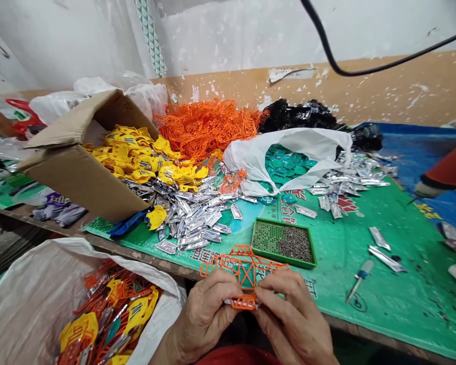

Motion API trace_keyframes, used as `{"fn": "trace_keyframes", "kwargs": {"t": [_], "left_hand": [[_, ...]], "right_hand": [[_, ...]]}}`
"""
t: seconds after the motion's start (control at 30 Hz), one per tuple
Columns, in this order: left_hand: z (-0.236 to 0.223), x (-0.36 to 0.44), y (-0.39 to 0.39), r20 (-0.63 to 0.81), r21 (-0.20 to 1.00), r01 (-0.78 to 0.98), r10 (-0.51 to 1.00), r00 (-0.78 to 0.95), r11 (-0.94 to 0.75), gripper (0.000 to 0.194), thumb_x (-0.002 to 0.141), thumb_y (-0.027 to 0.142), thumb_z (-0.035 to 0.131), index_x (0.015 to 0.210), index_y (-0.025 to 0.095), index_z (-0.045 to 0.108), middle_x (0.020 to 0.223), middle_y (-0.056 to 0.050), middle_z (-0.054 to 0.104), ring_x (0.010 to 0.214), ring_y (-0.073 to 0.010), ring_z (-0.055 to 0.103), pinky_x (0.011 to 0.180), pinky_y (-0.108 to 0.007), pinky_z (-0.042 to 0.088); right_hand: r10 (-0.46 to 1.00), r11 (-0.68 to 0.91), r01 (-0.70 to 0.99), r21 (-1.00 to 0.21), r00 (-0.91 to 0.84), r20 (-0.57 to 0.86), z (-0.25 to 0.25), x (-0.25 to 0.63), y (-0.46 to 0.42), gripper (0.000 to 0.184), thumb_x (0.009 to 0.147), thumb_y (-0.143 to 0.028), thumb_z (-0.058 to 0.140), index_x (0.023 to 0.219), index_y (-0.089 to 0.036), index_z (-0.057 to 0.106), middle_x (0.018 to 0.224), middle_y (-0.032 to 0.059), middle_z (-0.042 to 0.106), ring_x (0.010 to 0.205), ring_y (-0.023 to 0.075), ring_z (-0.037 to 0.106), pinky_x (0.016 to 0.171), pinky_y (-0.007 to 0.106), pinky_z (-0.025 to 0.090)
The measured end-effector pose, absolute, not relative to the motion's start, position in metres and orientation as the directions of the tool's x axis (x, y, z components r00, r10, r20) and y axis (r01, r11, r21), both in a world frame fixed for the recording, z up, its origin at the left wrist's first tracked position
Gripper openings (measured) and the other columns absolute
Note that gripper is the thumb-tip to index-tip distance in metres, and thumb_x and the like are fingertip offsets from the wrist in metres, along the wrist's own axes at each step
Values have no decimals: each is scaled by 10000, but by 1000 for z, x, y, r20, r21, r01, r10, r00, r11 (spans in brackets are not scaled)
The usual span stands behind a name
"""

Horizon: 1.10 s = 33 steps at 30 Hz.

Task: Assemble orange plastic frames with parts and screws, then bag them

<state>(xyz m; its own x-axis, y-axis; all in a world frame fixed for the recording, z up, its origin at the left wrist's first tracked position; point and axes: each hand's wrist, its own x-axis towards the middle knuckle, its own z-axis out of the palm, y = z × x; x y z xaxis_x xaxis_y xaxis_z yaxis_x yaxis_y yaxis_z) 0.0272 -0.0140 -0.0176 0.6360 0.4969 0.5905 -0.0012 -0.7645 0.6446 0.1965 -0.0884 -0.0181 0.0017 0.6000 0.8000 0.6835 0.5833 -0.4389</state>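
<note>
Both hands are at the table's front edge, holding an orange plastic lattice frame (pixel 246 274) between them. My left hand (pixel 208 309) pinches its left side, thumb and fingers closed. On the right side, my right hand (pixel 292 314) grips the near end with its fingertips. A sliver of something pale or silvery shows under the frame's near end, mostly hidden by the fingers. Just beyond the frame lies a green tray (pixel 256 241) of small metal screws (pixel 296 243). A screwdriver (pixel 360 279) rests on the green table cover to the right.
A tipped cardboard box (pixel 79 177) spills yellow parts (pixel 136 152) beside silver pieces (pixel 197 218). Behind are an orange frame pile (pixel 212 126), black parts (pixel 304 114) and a white bag (pixel 246 152) of teal pieces. An open sack (pixel 167 279) stands at lower left. A cable (pixel 342 71) hangs above; another person's sleeve (pixel 452 162) enters right.
</note>
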Motion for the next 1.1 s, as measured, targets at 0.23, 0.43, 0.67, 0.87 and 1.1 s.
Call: {"fn": "trace_keyframes", "kwargs": {"t": [0.23, 0.43, 0.67, 0.87, 1.1], "left_hand": [[-21, 30, -19, 593, 655, 28, 537, 600, -755, 175, 905, 141, 540, 1070, 191, 567, 906, -40, 613, 848, -123, 614, 764, -194, 521], [-29, 38, -31, 604, 739, 52, 695, 391, -672, 389, 861, 85, 572, 1204, 239, 474, 1158, -76, 541, 886, -125, 637, 720, -206, 572], [-28, 38, -30, 701, 586, 209, 620, 354, -783, 279, 809, 19, 559, 1033, 185, 557, 1050, -73, 603, 972, -160, 628, 853, -253, 540], [-29, 36, -30, 714, 602, 146, 611, 341, -785, 292, 801, -13, 566, 1018, 181, 557, 1072, -71, 591, 890, -125, 648, 800, -211, 546], [-26, 37, -29, 678, 657, 88, 638, 366, -749, 244, 853, 54, 556, 1027, 225, 543, 999, -72, 662, 891, -158, 673, 762, -254, 569]], "right_hand": [[588, 519, 759, -394, 19, 809, -20, 197, -88, 179, 820, -43, 578, 949, -140, 656, 845, 78, 651, 800, 180, 586, 715, 337, 504], [543, 450, 805, -387, 97, 834, -29, 202, -87, 237, 826, -100, 588, 1005, -233, 671, 847, 48, 670, 805, 191, 618, 714, 341, 504], [508, 401, 862, -310, 72, 858, -43, 201, -91, 297, 823, -118, 598, 1066, -269, 679, 880, 43, 689, 812, 200, 634, 726, 342, 516], [530, 411, 879, -241, -14, 848, -45, 213, -93, 294, 802, -129, 638, 1058, -262, 691, 887, 42, 699, 815, 196, 643, 700, 320, 537], [566, 464, 851, -248, -69, 822, -52, 222, -91, 296, 799, -140, 648, 1064, -266, 686, 890, 37, 708, 807, 197, 665, 699, 329, 548]]}}
